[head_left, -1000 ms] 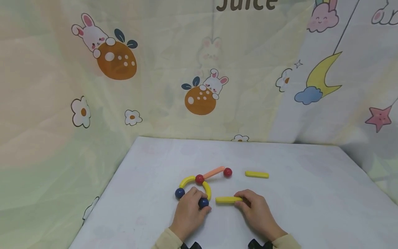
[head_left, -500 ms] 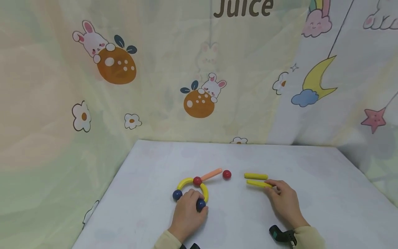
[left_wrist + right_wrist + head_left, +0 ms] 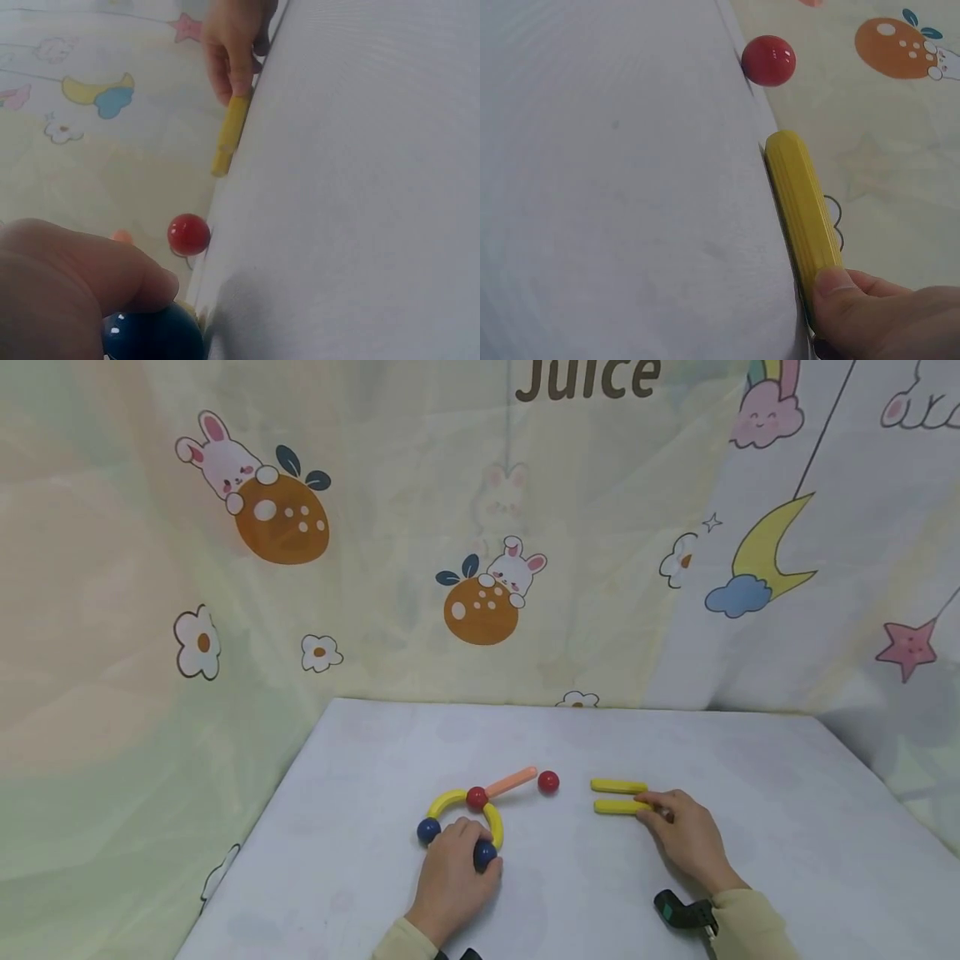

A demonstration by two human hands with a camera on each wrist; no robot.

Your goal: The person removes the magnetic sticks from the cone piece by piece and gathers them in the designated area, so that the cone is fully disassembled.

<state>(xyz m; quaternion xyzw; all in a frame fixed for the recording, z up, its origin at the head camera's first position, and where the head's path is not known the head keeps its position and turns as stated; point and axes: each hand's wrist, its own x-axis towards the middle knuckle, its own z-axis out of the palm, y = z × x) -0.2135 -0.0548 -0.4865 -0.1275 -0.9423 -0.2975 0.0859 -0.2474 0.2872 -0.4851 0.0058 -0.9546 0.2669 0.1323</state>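
Observation:
In the head view my left hand point(image 3: 453, 872) grips a blue ball point(image 3: 484, 855) between thumb and fingers. That ball sits at the lower end of a curved yellow stick point(image 3: 493, 825), which joins a red ball point(image 3: 477, 797). A second curved yellow stick point(image 3: 447, 802) runs from the red ball to another blue ball point(image 3: 428, 831). My right hand point(image 3: 690, 837) pinches the right end of a straight yellow stick point(image 3: 619, 807) lying on the table. Its ribbed surface shows in the right wrist view. Just behind lies a parallel yellow stick point(image 3: 618, 786).
An orange stick point(image 3: 512, 782) slants from the joined red ball toward a separate red ball point(image 3: 548, 782). The white table point(image 3: 360, 760) ends at a printed cloth backdrop point(image 3: 390, 635). A black strap device point(image 3: 682, 912) is on my right wrist.
My right hand has carried its yellow stick right and away from me, and set it down alongside the other straight one. The left hand stays on the blue ball.

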